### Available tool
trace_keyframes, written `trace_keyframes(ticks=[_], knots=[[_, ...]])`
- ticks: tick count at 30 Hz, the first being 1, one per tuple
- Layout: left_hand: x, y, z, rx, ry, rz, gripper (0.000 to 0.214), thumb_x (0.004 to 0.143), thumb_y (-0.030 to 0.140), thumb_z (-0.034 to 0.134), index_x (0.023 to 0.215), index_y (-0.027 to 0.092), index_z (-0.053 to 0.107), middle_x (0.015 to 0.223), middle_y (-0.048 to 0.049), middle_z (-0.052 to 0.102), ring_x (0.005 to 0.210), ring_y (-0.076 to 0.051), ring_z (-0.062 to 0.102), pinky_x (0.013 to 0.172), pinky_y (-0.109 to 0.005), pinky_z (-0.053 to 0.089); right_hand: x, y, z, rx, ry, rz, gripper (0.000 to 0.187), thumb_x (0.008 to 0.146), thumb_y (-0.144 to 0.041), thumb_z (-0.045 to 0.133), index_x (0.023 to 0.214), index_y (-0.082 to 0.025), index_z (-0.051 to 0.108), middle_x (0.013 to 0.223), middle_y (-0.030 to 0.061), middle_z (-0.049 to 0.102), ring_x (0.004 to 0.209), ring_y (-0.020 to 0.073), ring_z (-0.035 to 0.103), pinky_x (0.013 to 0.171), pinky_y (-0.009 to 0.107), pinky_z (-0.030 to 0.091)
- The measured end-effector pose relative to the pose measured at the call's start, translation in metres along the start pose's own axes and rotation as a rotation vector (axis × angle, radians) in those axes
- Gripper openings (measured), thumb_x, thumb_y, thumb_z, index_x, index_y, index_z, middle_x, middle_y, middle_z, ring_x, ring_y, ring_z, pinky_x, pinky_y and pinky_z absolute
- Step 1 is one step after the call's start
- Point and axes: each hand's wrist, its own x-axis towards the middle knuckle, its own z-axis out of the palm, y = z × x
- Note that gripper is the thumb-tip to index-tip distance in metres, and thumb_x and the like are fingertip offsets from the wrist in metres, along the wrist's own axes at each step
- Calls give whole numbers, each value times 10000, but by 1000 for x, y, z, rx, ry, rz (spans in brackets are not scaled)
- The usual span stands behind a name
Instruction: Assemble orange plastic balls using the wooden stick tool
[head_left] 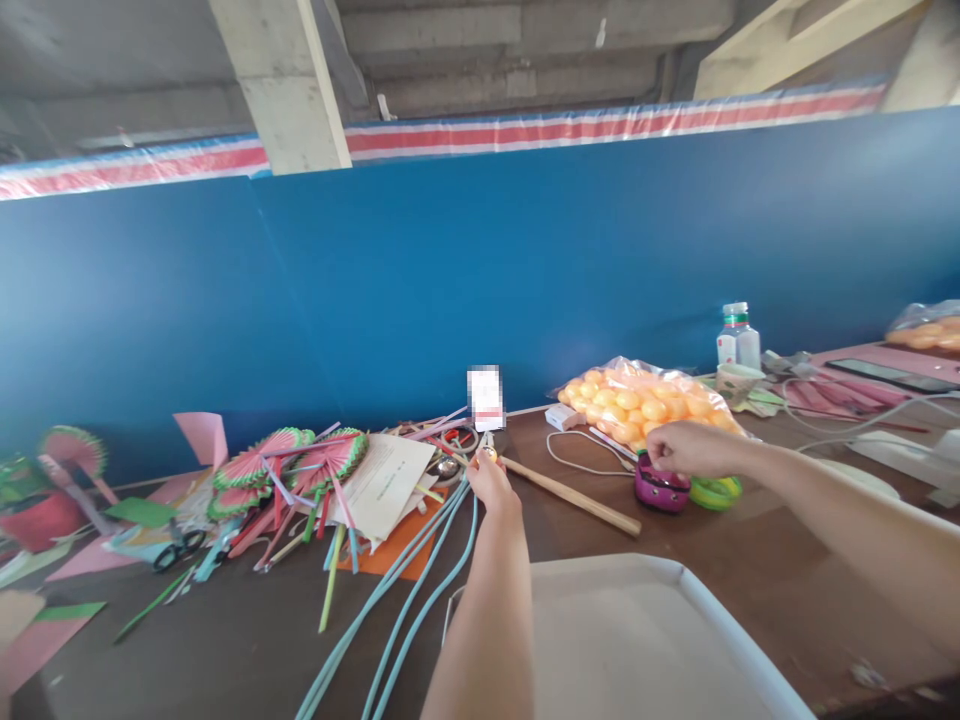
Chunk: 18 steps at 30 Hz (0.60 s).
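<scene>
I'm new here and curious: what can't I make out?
All in the head view:
Anything in the right hand at the small purple container: hidden by the hand.
Near ends of the pale-blue cords: cut off by the bottom edge.
Print on the white paper sheet: too small.
Upright white rectangle: pixelated.

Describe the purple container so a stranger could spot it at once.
From the blue panel, look down to the bag of orange balls on the table. Right in front of that bag, at the person's right hand, sits the purple container. Its purple colour sets it apart from the yellow-green dish beside it.
</scene>
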Motion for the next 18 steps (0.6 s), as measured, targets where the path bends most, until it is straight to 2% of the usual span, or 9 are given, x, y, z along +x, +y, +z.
trace_keyframes(ticks=[5, 11, 15, 18], knots=[[-1, -1, 0, 1, -6, 0, 153, 871, 299, 571, 953, 172, 546, 870, -42, 595, 679, -111, 596, 662, -233, 487, -6, -11, -7, 57, 65, -14, 39, 663, -186, 619, 695, -190, 641, 705, 45, 675, 657, 178, 600, 594, 262, 379], [-2, 0, 0, -8, 3, -7, 152, 872, 291, 571, 959, 170, 543, 838, -36, 588, 666, -112, 594, 648, -227, 487, -6, -6, 1, 131, 39, 30, 62, 656, -218, 675, 709, -196, 650, 710, 42, 683, 647, 179, 603, 608, 264, 390], [0, -1, 0, -13, -4, -6, 146, 866, 287, 575, 953, 174, 542, 850, -41, 598, 677, -114, 607, 654, -229, 498, -4, -8, -3, 100, 144, -37, 112, 731, -311, 658, 720, -203, 684, 761, 37, 701, 717, 182, 613, 653, 259, 396], [3, -3, 1, -4, 7, -8, 157, 856, 293, 589, 949, 175, 541, 857, -42, 602, 680, -117, 616, 654, -234, 508, -2, -33, -11, 153, 257, -110, 202, 776, -397, 617, 760, -215, 701, 764, 14, 702, 718, 169, 612, 669, 254, 409]])
